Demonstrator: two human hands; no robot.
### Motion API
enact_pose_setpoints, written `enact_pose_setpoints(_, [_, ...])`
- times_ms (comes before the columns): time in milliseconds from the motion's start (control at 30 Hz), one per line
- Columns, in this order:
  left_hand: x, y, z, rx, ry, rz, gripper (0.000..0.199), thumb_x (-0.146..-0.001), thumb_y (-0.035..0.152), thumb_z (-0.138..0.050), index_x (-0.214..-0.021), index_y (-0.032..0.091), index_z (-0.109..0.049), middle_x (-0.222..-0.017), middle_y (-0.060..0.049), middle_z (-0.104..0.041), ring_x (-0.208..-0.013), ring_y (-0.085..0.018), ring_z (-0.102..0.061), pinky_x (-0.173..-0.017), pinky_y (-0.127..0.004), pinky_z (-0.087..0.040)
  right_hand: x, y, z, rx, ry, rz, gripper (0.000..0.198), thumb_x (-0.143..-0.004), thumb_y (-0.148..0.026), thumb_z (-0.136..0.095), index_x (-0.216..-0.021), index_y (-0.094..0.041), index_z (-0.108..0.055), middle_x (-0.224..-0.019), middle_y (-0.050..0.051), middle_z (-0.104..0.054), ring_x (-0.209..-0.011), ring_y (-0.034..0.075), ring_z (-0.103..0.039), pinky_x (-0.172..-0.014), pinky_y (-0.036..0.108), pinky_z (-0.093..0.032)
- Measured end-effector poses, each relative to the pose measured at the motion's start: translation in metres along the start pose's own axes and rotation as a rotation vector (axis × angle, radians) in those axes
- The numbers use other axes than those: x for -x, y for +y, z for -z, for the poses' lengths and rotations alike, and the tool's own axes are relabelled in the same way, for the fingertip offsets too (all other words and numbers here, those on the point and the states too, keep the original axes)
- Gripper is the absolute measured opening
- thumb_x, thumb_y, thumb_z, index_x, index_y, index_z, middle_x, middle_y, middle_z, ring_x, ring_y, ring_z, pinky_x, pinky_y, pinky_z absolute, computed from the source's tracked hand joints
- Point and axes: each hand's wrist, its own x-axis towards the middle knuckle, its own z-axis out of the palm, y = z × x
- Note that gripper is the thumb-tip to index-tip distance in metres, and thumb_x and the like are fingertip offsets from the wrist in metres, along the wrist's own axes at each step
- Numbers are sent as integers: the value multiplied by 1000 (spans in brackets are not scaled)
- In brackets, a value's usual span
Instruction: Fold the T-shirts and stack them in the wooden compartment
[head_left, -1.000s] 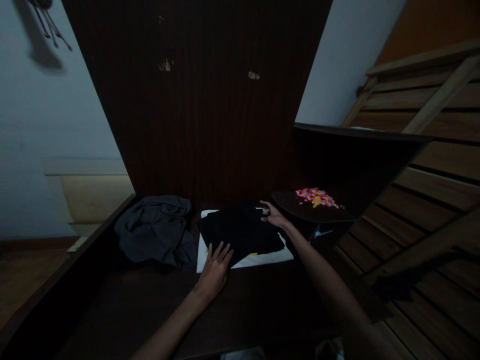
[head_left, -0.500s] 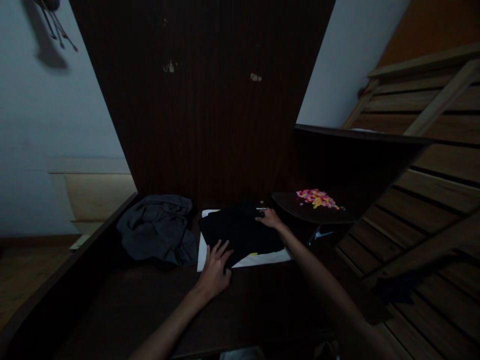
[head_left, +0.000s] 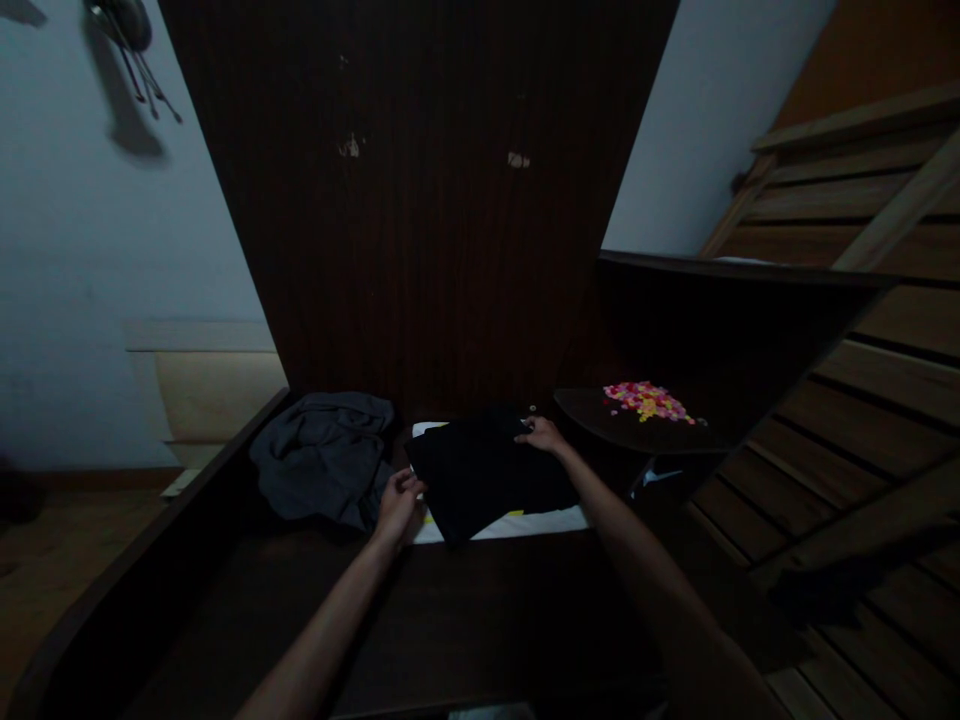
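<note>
A folded black cloth (head_left: 487,480), probably a garment, lies on a larger white cloth (head_left: 551,522) with yellow patches. My left hand (head_left: 400,508) is at the left edge of the black cloth, its fingers curled and pinching there. At the upper right of the black cloth, my right hand (head_left: 543,436) has its fingers bent over the fabric, closed on it as far as the dim light shows. Folds and layers in the black cloth are hard to make out.
A crumpled grey garment (head_left: 322,460) lies left of the cloths on the dark wooden desk (head_left: 480,610). Small pink, red and yellow pieces (head_left: 649,402) are heaped on a corner shelf (head_left: 600,425) at right. A slatted wooden frame (head_left: 862,390) stands beyond.
My left hand has lifted off the front of the black cloth and shifted left to its edge, its spread fingers now curled. The right hand stays on the cloth.
</note>
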Motion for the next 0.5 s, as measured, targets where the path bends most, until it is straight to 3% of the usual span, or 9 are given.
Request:
enact_pose_setpoints(133, [-8,9,-1,59,-35,35,39,-60,16,-75,-93,17,-54,-70,1,-62,-61,-11,-60,-60,-23,-44,-5,0,-2,-33,27,24,40,-60,-22,-81,-98,-21,-68,-103,5,-68,-99,21,-64,-83,29,-49])
enact_pose_setpoints(267, [-12,17,-8,86,-131,56,25,-58,15,-75,-76,16,-57,-61,2,-59,-53,-9,-56,-54,-21,-41,-10,0,-4,-108,30,38,43,-58,-16,-80,-98,-18,-65,-104,5,-66,-99,19,-62,-82,26,-49])
enact_pose_setpoints(400, [-14,22,-15,88,-219,72,21,-60,21,-75,-61,16,-55,-49,5,-51,-43,-7,-47,-47,-19,-37,-13,-4,-3,-133,8,27,42,-59,-26,-80,-96,-13,-66,-95,5,-64,-89,17,-62,-75,25,-49])
enact_pose_setpoints(500, [-13,23,-18,78,-271,66,21,-59,21,-77,-66,15,-59,-56,2,-58,-50,-9,-55,-51,-20,-42,-15,-8,0,-110,-36,42,35,-56,-34,-81,-82,-14,-67,-83,2,-63,-80,18,-61,-72,28,-49])
